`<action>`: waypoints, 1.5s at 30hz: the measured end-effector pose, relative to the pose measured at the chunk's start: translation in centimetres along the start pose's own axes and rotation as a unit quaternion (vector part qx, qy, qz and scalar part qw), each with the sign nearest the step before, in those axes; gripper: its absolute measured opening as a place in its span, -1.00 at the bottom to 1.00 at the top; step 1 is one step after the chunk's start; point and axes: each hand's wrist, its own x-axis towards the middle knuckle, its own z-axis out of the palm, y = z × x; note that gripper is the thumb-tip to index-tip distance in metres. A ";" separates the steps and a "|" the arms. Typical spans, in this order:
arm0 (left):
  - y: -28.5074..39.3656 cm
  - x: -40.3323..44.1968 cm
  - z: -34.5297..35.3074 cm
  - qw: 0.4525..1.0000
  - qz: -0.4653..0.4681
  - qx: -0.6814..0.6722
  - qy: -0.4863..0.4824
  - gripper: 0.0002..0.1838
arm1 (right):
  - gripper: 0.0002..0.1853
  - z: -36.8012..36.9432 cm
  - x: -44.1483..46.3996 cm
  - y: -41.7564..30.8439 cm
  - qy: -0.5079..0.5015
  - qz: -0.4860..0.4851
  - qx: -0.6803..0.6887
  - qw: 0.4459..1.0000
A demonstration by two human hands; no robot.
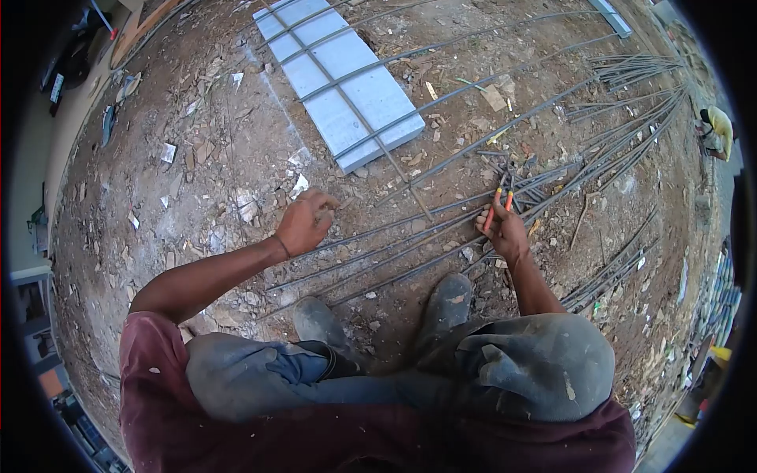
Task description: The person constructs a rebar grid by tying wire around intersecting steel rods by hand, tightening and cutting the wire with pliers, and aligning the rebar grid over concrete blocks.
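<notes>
With the pale slab (378,93) ahead of the left hand (306,225) as support, probably best to steady the crossed rods (409,184), lying over it and reaching between both hands, and bring any tool in squarely. In the half-curled left hand, cannot tell whether anything small is pinched; in the right hand (509,233), grasped orange-handled pincers (498,195), handles slightly parted.

Brown dirt ground (142,185), littered with rubble (247,206) and pale scraps (168,153). Upper left: dark vehicle (72,59), pale plate (57,87); wooden board (143,33) nearby. Right edge: person in yellow top (719,126); lower down, yellow object (719,352), too small to identify.
</notes>
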 end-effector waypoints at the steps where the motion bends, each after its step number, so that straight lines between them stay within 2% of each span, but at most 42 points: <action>1: -0.3 1.1 0.9 0.978 -0.077 -0.178 -0.073 -0.67 | -0.74 -0.4 -0.3 -0.2 -0.019 0.009 0.006 1.000; 2: -0.4 2.1 1.8 0.914 -0.150 -0.350 -0.140 -0.63 | -0.74 -0.8 -0.7 -0.1 -0.018 0.011 0.000 1.000; 3: 2.0 3.4 -0.2 0.873 -0.221 -0.384 -0.205 -0.42 | -0.75 -0.9 -1.8 -0.3 -0.029 -0.004 -0.015 0.999; 4: 2.7 4.4 0.2 0.869 -0.224 -0.392 -0.201 -0.42 | -0.76 -0.8 -3.1 -0.7 -0.039 -0.019 -0.031 0.999; 6: 3.7 6.2 1.2 0.781 -0.254 -0.511 -0.253 -0.28 | -0.73 1.0 -6.9 -2.2 -0.031 -0.037 -0.090 0.995; 8: 4.7 8.0 2.1 0.757 -0.243 -0.549 -0.258 -0.23 | -0.60 2.4 -10.1 -3.8 -0.108 -0.085 -0.147 0.980; 9: 5.3 8.4 2.6 0.741 -0.229 -0.569 -0.275 -0.17 | -0.50 2.7 -11.2 -4.7 -0.187 -0.049 -0.115 0.974; 10: 5.6 8.9 3.0 0.733 -0.231 -0.584 -0.261 -0.17 | -0.48 3.2 -11.8 -5.6 -0.250 -0.004 -0.106 0.962; 12: 5.9 10.0 3.4 0.723 -0.184 -0.591 -0.307 -0.19 | -0.49 5.3 -13.5 -6.2 -0.277 0.106 -0.078 0.952; 13: 5.8 10.3 3.4 0.718 -0.184 -0.598 -0.304 -0.19 | -0.49 6.4 -14.1 -6.2 -0.274 0.110 -0.086 0.952; 15: 5.3 11.1 3.5 0.709 -0.195 -0.583 -0.346 -0.28 | -0.51 8.2 -14.9 -6.1 -0.252 0.199 -0.115 0.940; 16: 4.7 11.4 4.1 0.705 -0.196 -0.587 -0.347 -0.28 | -0.51 9.0 -15.2 -6.2 -0.248 0.203 -0.118 0.940; 18: 3.5 11.7 5.5 0.686 -0.142 -0.629 -0.337 -0.41 | -0.51 10.4 -15.3 -6.3 -0.248 0.281 -0.146 0.916; 19: 3.2 11.6 6.4 0.683 -0.144 -0.631 -0.338 -0.41 | -0.46 10.4 -14.8 -6.3 -0.259 0.308 -0.152 0.903; 22: 3.1 11.3 7.4 0.668 -0.092 -0.681 -0.286 -0.51 | -0.42 12.2 -15.2 -6.4 -0.247 0.344 -0.158 0.892; 25: 3.1 11.1 7.5 0.668 -0.100 -0.683 -0.278 -0.50 | -0.33 13.1 -14.8 -6.5 -0.237 0.357 -0.156 0.890; 31: 3.3 11.1 7.5 0.662 -0.083 -0.693 -0.274 -0.47 | -0.32 12.3 -13.7 -7.3 -0.288 0.380 -0.062 0.877; 34: 3.3 11.2 7.6 0.665 -0.102 -0.690 -0.267 -0.48 | -0.31 12.8 -13.6 -7.6 -0.286 0.369 -0.128 0.875; 40: 3.2 11.1 7.5 0.667 -0.092 -0.685 -0.277 -0.49 | -0.29 12.4 -12.4 -8.4 -0.286 0.387 -0.078 0.873; 45: 3.3 11.1 7.2 0.673 -0.100 -0.675 -0.288 -0.48 | -0.30 12.1 -11.5 -8.7 -0.254 0.365 -0.118 0.888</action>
